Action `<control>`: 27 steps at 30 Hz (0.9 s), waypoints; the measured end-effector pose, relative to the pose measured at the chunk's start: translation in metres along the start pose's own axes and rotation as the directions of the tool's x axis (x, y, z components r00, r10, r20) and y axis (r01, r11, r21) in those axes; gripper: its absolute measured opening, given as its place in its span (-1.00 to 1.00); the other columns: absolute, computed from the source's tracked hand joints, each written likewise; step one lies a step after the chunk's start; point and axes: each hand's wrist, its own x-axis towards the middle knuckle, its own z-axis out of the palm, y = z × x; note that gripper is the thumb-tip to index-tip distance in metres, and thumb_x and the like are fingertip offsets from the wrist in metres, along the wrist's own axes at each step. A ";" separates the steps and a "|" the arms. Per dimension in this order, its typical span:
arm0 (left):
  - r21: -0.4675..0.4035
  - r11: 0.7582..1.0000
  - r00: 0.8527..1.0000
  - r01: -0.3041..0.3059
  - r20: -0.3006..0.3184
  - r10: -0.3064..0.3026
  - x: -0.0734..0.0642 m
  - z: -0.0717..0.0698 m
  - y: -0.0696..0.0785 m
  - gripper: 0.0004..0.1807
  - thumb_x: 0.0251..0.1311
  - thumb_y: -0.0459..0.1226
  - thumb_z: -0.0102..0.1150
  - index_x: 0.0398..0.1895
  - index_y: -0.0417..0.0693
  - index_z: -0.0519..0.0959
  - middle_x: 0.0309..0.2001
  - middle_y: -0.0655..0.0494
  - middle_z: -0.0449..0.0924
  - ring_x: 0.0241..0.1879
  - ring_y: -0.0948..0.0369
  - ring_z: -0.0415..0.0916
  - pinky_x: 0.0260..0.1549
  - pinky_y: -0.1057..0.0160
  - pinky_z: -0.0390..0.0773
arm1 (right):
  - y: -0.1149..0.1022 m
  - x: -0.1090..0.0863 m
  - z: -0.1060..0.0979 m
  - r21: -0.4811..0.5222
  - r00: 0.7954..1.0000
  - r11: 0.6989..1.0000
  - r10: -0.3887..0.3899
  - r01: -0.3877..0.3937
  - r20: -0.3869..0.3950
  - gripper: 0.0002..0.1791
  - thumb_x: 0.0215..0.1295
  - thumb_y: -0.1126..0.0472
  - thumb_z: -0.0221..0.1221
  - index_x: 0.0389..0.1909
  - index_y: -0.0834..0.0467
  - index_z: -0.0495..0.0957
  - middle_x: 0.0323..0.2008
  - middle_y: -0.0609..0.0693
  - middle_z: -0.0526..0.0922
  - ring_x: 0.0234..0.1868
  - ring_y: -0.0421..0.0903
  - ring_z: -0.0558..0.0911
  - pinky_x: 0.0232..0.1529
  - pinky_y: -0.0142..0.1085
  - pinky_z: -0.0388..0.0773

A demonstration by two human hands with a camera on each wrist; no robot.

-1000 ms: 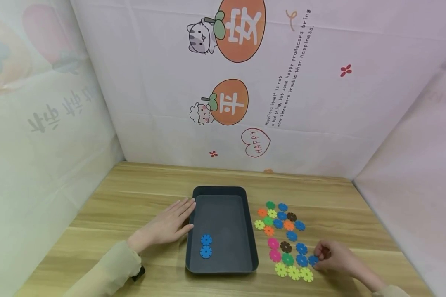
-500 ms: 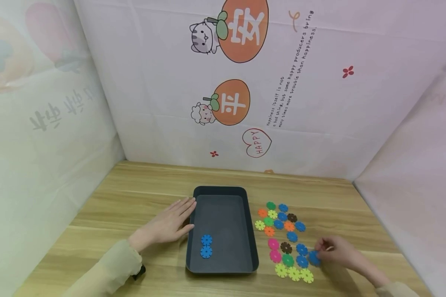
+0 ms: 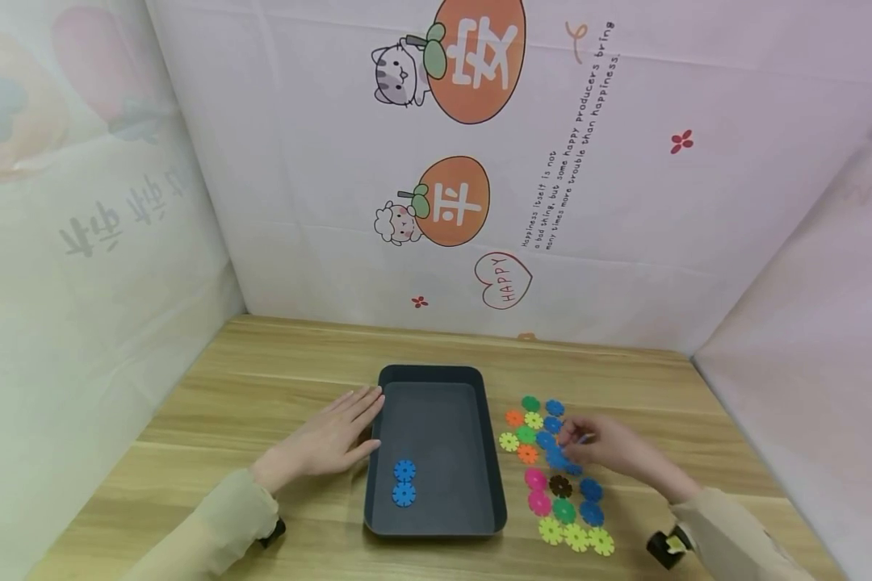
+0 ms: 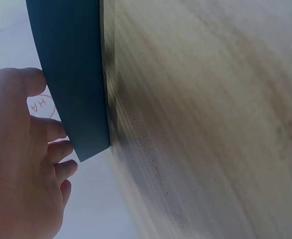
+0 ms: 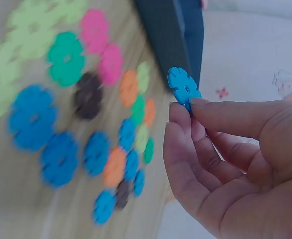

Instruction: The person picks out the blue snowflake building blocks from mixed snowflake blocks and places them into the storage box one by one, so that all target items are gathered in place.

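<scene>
My right hand (image 3: 603,444) pinches a blue snowflake disc (image 5: 184,85) between thumb and fingertips, above the loose discs on the table. In the head view this hand hides part of that group. My left hand (image 3: 327,436) lies with straight fingers against the left rim of a dark grey tray (image 3: 436,524); the left wrist view shows its fingertips touching the tray's wall (image 4: 73,74). Inside the tray, toward the near left, two blue discs (image 3: 404,482) lie one beyond the other.
Right of the tray, loose discs are spread on the wooden table (image 3: 298,355): pink discs (image 3: 538,491), yellow-green discs (image 3: 576,536), a brown disc (image 3: 560,486), and several blue, green and orange ones. Printed cloth walls (image 3: 320,266) enclose the table at back and sides.
My right hand has picked up the blue disc from the right edge of the group and carried it up and leftward over the other discs. The left hand stays at the tray.
</scene>
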 end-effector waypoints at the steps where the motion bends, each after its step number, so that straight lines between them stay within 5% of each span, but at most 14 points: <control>1: -0.002 1.000 1.000 0.002 0.000 -0.002 0.000 0.000 0.000 -0.25 0.49 0.08 -0.15 0.53 -0.24 0.13 0.56 -0.18 0.06 0.55 -0.11 0.04 0.52 -0.08 0.15 | -0.005 0.006 0.001 -0.005 1.000 1.000 -0.012 0.012 0.002 -0.88 0.34 0.29 0.20 -0.23 0.29 0.53 -0.29 0.07 0.60 -0.36 -0.23 0.57 -0.36 -0.31 0.64; 16: -0.016 1.000 1.000 0.007 0.013 -0.006 -0.001 -0.002 0.002 -0.25 0.49 0.08 -0.14 0.54 -0.23 0.11 0.56 -0.16 0.05 0.56 -0.10 0.02 0.52 -0.08 0.13 | -0.046 0.080 0.034 0.007 0.998 0.998 -0.060 0.060 0.025 -0.95 0.34 0.34 0.20 -0.27 0.27 0.56 -0.30 0.11 0.66 -0.27 0.11 0.70 -0.19 -0.02 0.73; 27: -0.027 1.000 1.000 0.015 0.014 -0.014 0.000 -0.001 0.002 -0.25 0.49 0.07 -0.14 0.54 -0.22 0.11 0.57 -0.16 0.04 0.56 -0.10 0.01 0.52 -0.09 0.13 | -0.073 0.122 0.070 -0.090 0.990 0.988 -0.118 0.124 0.073 -0.97 0.25 0.37 0.27 -0.33 0.25 0.61 -0.39 0.06 0.71 -0.38 -0.04 0.73 -0.32 -0.29 0.74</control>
